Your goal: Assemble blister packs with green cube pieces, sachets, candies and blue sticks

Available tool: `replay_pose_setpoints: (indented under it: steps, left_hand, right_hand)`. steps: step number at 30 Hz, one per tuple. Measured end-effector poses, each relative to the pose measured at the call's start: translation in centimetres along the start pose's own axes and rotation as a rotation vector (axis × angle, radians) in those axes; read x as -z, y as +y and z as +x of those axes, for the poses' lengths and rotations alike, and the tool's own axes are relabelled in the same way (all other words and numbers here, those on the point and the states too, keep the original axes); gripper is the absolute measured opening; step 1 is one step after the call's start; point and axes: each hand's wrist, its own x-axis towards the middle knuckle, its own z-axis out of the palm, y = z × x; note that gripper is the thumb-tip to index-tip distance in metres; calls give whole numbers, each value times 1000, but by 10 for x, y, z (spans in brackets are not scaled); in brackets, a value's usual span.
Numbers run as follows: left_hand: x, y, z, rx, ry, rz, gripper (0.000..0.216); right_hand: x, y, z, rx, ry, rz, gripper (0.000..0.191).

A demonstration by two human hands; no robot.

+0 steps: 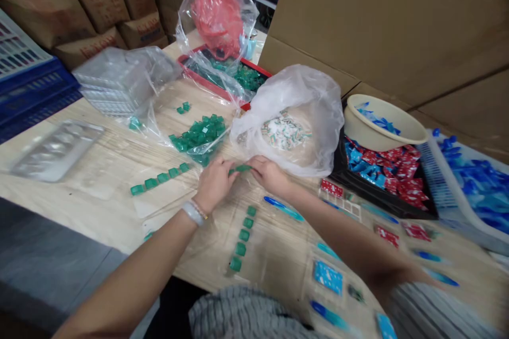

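Observation:
My left hand [217, 183] and my right hand [271, 176] meet near the middle of the table, fingers pinched on the two ends of a short row of green translucent cubes [240, 168]; its details are blurred. Just beyond lies a heap of green translucent cubes [202, 135]. To the left of my left hand runs a line of the cubes [162, 178]. A second line of cubes [244, 234] lies closer to my body, inside a clear tray [262, 254]. Beside my right wrist is a blue pen-shaped piece [283, 208].
An open plastic bag [318, 143] of small printed pieces stands beyond my right hand. Farther right are a cream bowl [384, 135], a black crate [344, 177] of red and blue packets and a white basket [445, 185]. Stacked clear trays [111, 85] stand back left.

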Motion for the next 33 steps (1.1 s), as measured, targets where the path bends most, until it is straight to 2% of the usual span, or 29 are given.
replay_pose_setpoints:
  steps: [2,4,9,14,18,21,23,26,28,30,33]
  left_hand:
    - [-2,-7,3,-43,-61,188,19]
    - [-5,-12,4,-64,-112,236,19]
    - [-8,-17,5,-131,-165,225,19]
    - [-6,-17,7,-181,-189,248,17]
    - [0,-12,1,-198,-137,159,30]
    - [12,-12,-10,-166,-51,77,29]
    - [20,-15,-21,-123,-34,47,24]
    - [27,-24,-36,-87,-97,41,20]
    - [28,-28,-44,-72,-148,67,22]
    - [28,-29,-49,-59,-198,117,24]
    - [27,-22,-56,-71,-251,208,23]
  right_hand:
    - [6,6,15,78,-146,-220,25]
    - [11,9,24,134,-257,-349,24]
    - [14,13,25,240,-404,-417,22]
    - [5,17,18,158,-312,-335,17]
    - [12,17,8,91,-192,-224,24]
    - [24,10,-27,2,-33,-210,21]
    - [27,3,-65,-64,1,-221,21]
    - [20,-4,-121,-109,-12,-285,24]
    - [12,-5,-145,-124,1,-341,26]
    - [7,-6,-156,-137,13,-369,28]
    - [4,-9,-150,-155,49,-377,29]
